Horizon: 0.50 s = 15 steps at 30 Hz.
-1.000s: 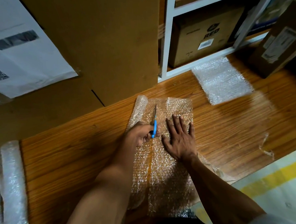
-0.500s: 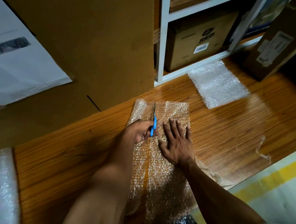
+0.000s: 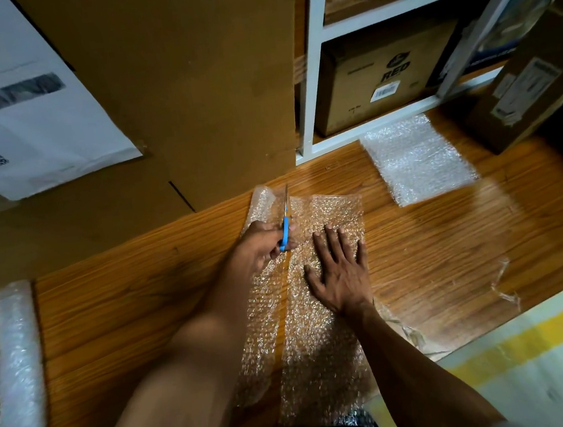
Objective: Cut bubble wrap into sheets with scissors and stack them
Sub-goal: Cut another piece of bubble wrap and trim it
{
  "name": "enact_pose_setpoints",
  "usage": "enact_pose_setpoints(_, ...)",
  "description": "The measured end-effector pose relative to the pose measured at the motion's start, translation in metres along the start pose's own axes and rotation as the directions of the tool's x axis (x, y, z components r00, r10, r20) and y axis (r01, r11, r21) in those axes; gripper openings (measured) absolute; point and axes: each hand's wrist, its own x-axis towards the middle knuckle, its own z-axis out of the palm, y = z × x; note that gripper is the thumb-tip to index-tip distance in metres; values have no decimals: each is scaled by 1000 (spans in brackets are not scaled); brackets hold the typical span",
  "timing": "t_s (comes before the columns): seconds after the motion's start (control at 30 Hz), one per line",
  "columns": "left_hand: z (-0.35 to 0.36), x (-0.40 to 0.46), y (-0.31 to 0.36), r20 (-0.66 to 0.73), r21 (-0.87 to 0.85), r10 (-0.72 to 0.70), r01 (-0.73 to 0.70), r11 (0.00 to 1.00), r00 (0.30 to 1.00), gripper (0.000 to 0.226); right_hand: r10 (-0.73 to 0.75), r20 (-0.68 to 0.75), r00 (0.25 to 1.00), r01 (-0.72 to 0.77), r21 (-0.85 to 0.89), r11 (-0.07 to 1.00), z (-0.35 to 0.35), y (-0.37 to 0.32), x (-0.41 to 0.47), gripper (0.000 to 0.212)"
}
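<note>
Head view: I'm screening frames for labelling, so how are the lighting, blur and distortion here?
Head view: dim and warm, with glare on the stack of cut sheets and the roll; wide-angle bending along the shelf frame; the left forearm is soft with blur, while the scissors and right hand stay readable.

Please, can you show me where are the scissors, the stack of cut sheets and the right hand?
scissors [image 3: 286,230]: head view, on the blue handle.
stack [image 3: 417,159]: head view, middle of the top sheet.
right hand [image 3: 342,273]: head view, back of the hand, flat on the bubble wrap [image 3: 321,354].
</note>
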Motion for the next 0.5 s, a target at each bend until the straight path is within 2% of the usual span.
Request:
enact_pose_setpoints(0.1,-6,-7,-6,-30,50,33,-31,998,999,18,-3,11,1000,3,-14,1000,1,0,-1,79)
enact_pose_setpoints(0.27,-18,-21,-26,-166,300,71,-18,954,984,18,-10,33,999,11,-16,1000,-2,1,-2,80)
enact_pose_setpoints(0.33,-25,-26,-35,-219,458,84,27,888,972,23,-16,37,999,17,-9,1000,-3,2,-2,81)
enact_pose_setpoints(0.4,-30,-33,-43,-290,653,119,105,750,950,40,-24,44,999,24,1,1000,-5,2,-4,80)
enact_pose_setpoints(0.43,-31,-38,-46,-324,706,144,138,695,935,50,-30,51,998,29,7,1000,-5,3,-5,80)
enact_pose_setpoints(0.5,-31,-44,-50,-412,732,189,200,651,892,60,-49,65,997,48,20,999,-6,4,-5,80)
